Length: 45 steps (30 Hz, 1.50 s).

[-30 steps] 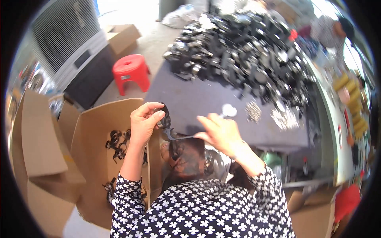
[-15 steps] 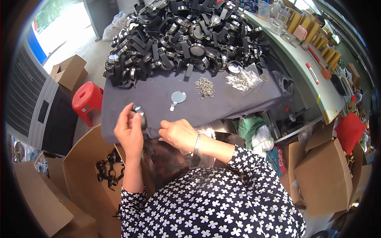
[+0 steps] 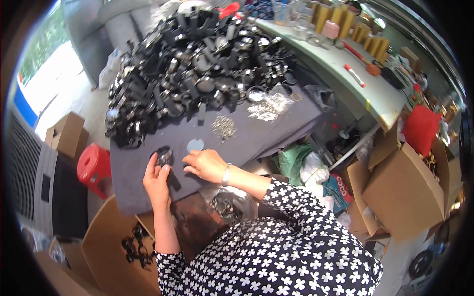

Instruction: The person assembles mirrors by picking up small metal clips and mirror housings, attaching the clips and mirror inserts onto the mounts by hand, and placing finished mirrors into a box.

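Observation:
My left hand (image 3: pixel 157 182) grips a small round black part (image 3: pixel 164 155) with a shiny rim, held between thumb and fingers above the near left of the cloth. To its right, my right hand (image 3: pixel 206 165) is closed in a pinch; anything between its fingertips is hidden. Just behind those fingers lies a flat grey-blue disc (image 3: pixel 195 144) on the dark cloth (image 3: pixel 148 185); the hand covers its near side. Beyond it sit a little heap of small metal pieces (image 3: pixel 224 128) and a plastic bag of silvery pieces (image 3: pixel 269 108).
A large pile of black and silver round parts (image 3: pixel 197 64) covers the far side of the table. Cardboard boxes (image 3: pixel 402 187) stand at right, another open box (image 3: pixel 108 241) at lower left. A red stool (image 3: pixel 94 165) is left; a pale workbench (image 3: pixel 340 74) runs along the right.
The view has shifted, moving the table leftward and lower. My left hand has turned the round part, showing more of its face. My right hand is now closer to the disc, partly covering it.

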### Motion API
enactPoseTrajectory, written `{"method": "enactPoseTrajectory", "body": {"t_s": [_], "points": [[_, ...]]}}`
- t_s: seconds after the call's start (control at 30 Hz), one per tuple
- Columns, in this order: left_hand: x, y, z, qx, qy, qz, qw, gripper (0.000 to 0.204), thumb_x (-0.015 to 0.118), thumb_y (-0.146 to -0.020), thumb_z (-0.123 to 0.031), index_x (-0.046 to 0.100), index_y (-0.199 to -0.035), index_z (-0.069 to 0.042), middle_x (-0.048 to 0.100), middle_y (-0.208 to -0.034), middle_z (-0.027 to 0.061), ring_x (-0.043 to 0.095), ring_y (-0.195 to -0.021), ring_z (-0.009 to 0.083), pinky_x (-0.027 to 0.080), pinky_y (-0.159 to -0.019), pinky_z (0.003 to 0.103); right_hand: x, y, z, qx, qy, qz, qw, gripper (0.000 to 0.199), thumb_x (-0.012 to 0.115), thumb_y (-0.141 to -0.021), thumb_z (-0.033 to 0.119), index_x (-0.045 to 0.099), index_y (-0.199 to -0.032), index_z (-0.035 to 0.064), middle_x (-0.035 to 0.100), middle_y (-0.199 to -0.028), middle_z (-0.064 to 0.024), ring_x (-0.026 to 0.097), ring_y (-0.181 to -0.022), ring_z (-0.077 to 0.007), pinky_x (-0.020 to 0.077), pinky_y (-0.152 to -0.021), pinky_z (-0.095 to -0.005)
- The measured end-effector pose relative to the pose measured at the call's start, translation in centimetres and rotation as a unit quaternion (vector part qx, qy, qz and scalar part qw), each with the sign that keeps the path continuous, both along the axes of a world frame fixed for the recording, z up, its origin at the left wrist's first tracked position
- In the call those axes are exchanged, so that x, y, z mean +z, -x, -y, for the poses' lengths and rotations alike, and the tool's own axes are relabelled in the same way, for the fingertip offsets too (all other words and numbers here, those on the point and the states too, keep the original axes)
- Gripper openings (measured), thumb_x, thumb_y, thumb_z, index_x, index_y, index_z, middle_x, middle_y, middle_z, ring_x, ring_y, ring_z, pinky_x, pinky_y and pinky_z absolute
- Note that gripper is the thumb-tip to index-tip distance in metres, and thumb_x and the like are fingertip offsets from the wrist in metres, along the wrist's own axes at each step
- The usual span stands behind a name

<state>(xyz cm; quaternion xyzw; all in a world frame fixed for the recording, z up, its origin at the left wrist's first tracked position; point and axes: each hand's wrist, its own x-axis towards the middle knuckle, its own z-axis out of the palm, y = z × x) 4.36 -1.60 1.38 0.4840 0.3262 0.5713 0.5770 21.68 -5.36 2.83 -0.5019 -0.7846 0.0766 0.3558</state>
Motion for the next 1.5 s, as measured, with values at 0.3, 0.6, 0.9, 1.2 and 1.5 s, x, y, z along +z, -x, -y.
{"method": "enactPoseTrajectory", "body": {"t_s": [0.3,0.6,0.9,1.2,1.5], "points": [[-1.1,-0.4,-1.2,-0.02,0.011,-0.102,0.995,0.046,0.054,-0.08,-0.003,0.041,-0.125,0.001,0.056,-0.079,0.003,0.054,-0.067,0.0068,0.042,-0.047,0.016,0.2,-2.5,-2.7,0.07,-0.048,0.313,0.946,0.011,0.051,-0.07,0.014,0.055,-0.073,0.0045,0.053,-0.078,-0.0112,0.06,-0.062,-0.0272,0.0483,-0.049,-0.0383],[-0.7,-1.8,-1.4,-0.02,-0.018,-0.021,0.999,0.045,0.055,-0.082,-0.005,0.04,-0.125,0.001,0.057,-0.08,0.0046,0.055,-0.064,0.0069,0.043,-0.046,0.015,1.9,-3.8,-2.3,0.112,-0.197,0.247,0.942,0.014,0.055,-0.064,0.016,0.045,-0.064,0.0063,0.044,-0.068,-0.0076,0.054,-0.058,-0.0231,0.0435,-0.047,-0.0352],[-1.0,-2.2,-1.3,-0.035,0.003,-0.107,0.994,0.048,0.054,-0.078,-0.002,0.041,-0.125,0.0,0.051,-0.074,-0.0005,0.042,-0.054,0.0048,0.037,-0.044,0.019,0.5,-4.7,0.2,0.01,-0.235,0.184,0.955,0.008,0.053,-0.066,0.014,0.047,-0.068,0.0082,0.048,-0.067,-0.0062,0.054,-0.062,-0.0225,0.0455,-0.048,-0.0333],[-1.5,-2.4,-1.1,-0.046,-0.021,-0.089,0.995,0.067,0.06,-0.076,-0.001,0.026,-0.134,-0.003,0.053,-0.076,0.0011,0.048,-0.06,0.0032,0.04,-0.045,0.016,2.5,-1.1,-4.6,-0.028,-0.232,0.048,0.971,0.011,0.056,-0.07,0.006,0.047,-0.075,0.0053,0.052,-0.067,-0.007,0.054,-0.064,-0.025,0.0443,-0.051,-0.0338],[-1.1,-2.5,-0.8,-0.058,-0.014,-0.075,0.995,0.069,0.059,-0.075,0.001,0.024,-0.135,-0.005,0.053,-0.079,0.001,0.047,-0.06,0.0024,0.04,-0.045,0.016,-0.2,0.1,-4.8,-0.01,-0.162,0.084,0.983,0.011,0.053,-0.068,0.01,0.046,-0.076,0.0065,0.053,-0.07,-0.0067,0.056,-0.068,-0.0251,0.0452,-0.053,-0.0358]]}}
